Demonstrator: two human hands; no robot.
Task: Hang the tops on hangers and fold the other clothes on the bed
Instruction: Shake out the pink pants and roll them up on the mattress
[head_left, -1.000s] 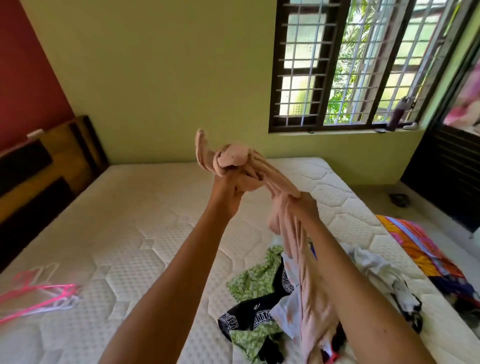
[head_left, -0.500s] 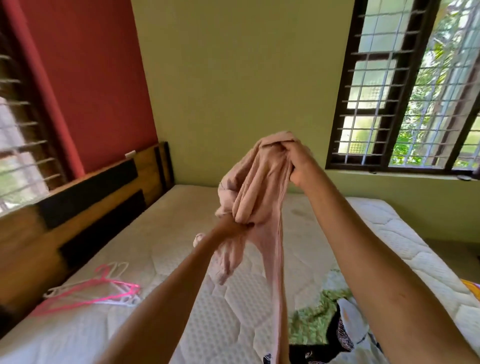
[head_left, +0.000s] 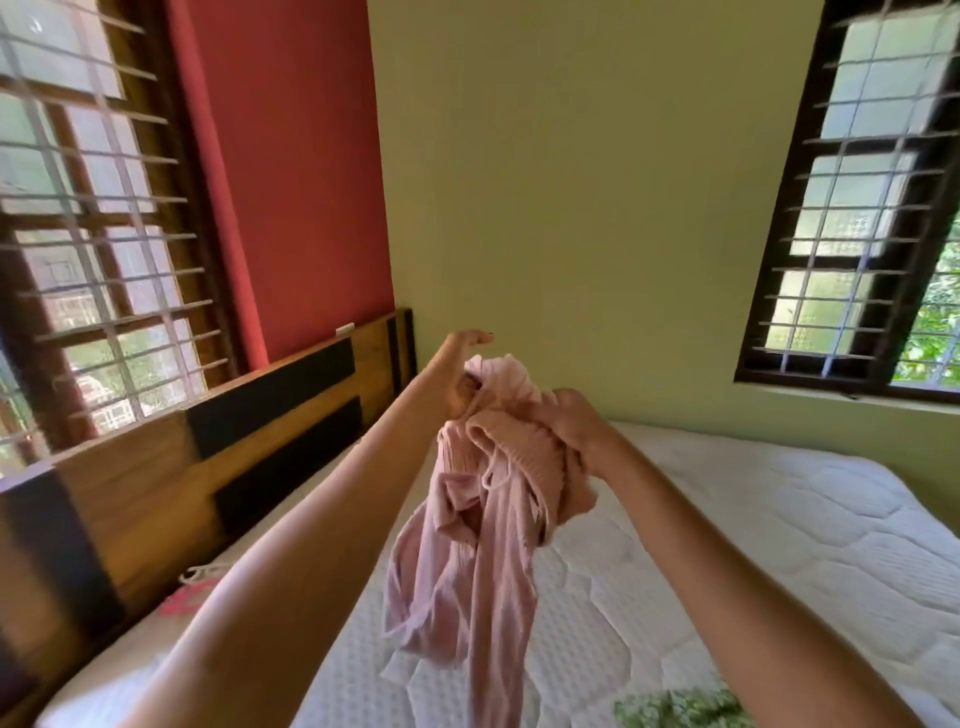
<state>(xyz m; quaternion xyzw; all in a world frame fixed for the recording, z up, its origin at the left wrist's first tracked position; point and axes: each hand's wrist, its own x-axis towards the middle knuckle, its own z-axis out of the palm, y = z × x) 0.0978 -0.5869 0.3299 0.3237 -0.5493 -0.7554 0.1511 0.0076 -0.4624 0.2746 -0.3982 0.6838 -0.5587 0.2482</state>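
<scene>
Since half a second ago my view swings further left and my hands trade heights — my right hand (head_left: 569, 431), which held the pink garment (head_left: 483, 525) up high, now sits lower at its bunched top, while my left hand (head_left: 457, 374) is raised beside it instead of below. The hangers (head_left: 189, 590) that lay in plain sight near the headboard (head_left: 218, 467) are now mostly hidden behind my left forearm, only a blurred bit of pink and white showing.

My right hand grips the gathered ribbed fabric, fingers curled tight round a thick wad of it. My left hand is pushed into the cloth from the other side: the upper fingers stretch out straight above the bundle, and the lower part of the hand is buried in folds (whether anything is pinched in there I cannot tell).

The garment hangs in the air between my two hands, above the bed (head_left: 779, 545) and not lying on it — a long crumpled length trails down toward the bottom edge of the view, with a thin drawstring dangling near the top. At the lower right a patch of green patterned cloth (head_left: 675, 709) lies on the mattress. A barred window (head_left: 862, 208) stands in the green wall to the right, another in the red wall to the left
</scene>
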